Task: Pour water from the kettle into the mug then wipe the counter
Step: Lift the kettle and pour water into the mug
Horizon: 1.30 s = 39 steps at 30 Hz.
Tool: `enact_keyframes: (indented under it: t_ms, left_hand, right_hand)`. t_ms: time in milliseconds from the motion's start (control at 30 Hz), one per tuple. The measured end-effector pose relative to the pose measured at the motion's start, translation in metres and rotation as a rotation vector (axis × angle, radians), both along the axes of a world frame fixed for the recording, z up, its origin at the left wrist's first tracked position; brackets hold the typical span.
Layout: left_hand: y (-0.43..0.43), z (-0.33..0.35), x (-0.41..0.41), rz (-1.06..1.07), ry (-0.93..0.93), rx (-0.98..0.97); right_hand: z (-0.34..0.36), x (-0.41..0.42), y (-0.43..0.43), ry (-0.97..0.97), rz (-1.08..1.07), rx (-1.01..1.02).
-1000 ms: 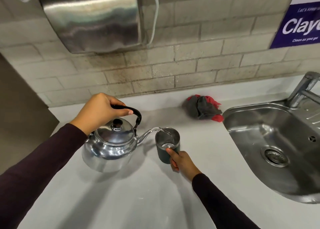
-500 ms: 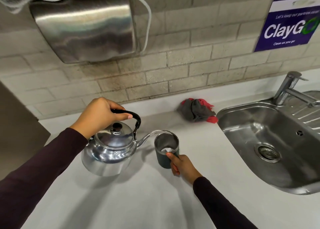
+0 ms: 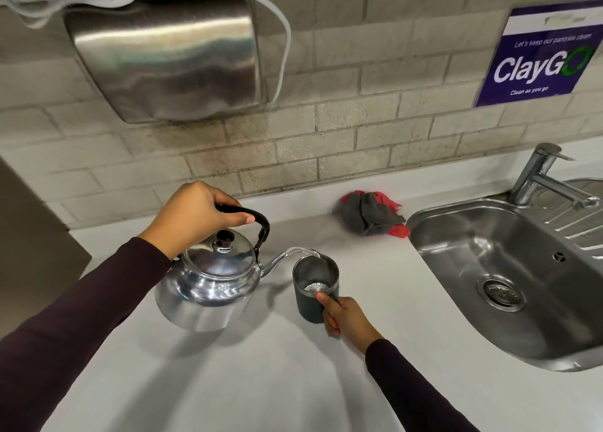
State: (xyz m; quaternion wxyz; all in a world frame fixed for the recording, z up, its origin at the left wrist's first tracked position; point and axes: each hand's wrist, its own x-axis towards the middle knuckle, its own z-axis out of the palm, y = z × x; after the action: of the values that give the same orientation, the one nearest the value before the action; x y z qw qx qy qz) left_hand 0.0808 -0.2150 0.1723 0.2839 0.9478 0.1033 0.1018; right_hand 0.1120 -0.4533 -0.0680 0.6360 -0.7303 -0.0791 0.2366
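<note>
A shiny steel kettle (image 3: pixel 208 285) hangs tilted above the white counter (image 3: pixel 261 376), its spout toward the right. My left hand (image 3: pixel 192 219) grips its black handle from above. A thin stream of water arcs from the spout into a dark green mug (image 3: pixel 310 304) with a steel inside. The mug stands on the counter just right of the kettle, and water shows at its bottom. My right hand (image 3: pixel 346 317) holds the mug at its near side. A crumpled grey and red cloth (image 3: pixel 372 214) lies at the back of the counter by the wall.
A steel sink (image 3: pixel 509 275) with a tap (image 3: pixel 545 180) is set into the counter on the right. A steel hand dryer (image 3: pixel 169 59) and a white cord hang on the tiled wall above the kettle. A blue sign (image 3: pixel 541 56) is on the wall at right.
The kettle stays tilted and water keeps flowing into the mug. My view has tipped up a little; both hands hold their places.
</note>
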Motion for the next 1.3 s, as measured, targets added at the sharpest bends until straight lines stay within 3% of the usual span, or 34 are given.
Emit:
enact_keyframes:
  t_ms: [1300]
  left_hand:
    - [-0.0006, 0.0030, -0.0031, -0.045, 0.024, 0.046]
  right_hand:
    - [-0.0036, 0.0034, -0.0012, -0.003, 0.024, -0.008]
